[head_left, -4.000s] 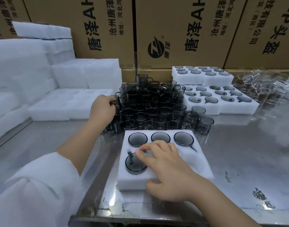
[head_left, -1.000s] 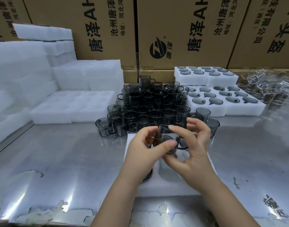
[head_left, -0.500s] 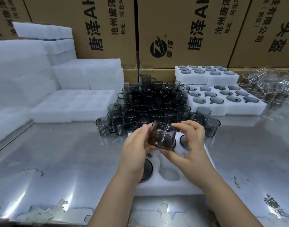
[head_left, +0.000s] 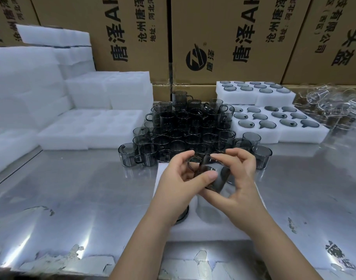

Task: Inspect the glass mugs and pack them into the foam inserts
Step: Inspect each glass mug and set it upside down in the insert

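Since half a second ago the mug (head_left: 216, 179) has turned and come down a little: then its base faced the camera, now it lies tilted with its handle pointing left, held in the air just above the insert (head_left: 210, 228). The left hand (head_left: 179, 182) pinches it, thumb pressed on the dark side wall and forefinger curled over the handle. The right hand (head_left: 240, 184) cups it from the other side, fingers curled over the top edge and thumb underneath. One packed mug (head_left: 184, 216) sits in the insert's near-left pocket, half hidden by the left wrist; the pocket beside it shows white. Behind the hands stand the loose mugs (head_left: 185, 126), crowded together on the table (head_left: 82, 199). Filled inserts (head_left: 274, 126) lie to the right, foam stacks (head_left: 88, 128) to the left, clear glassware (head_left: 332, 106) at far right, boxes (head_left: 223, 37) behind.
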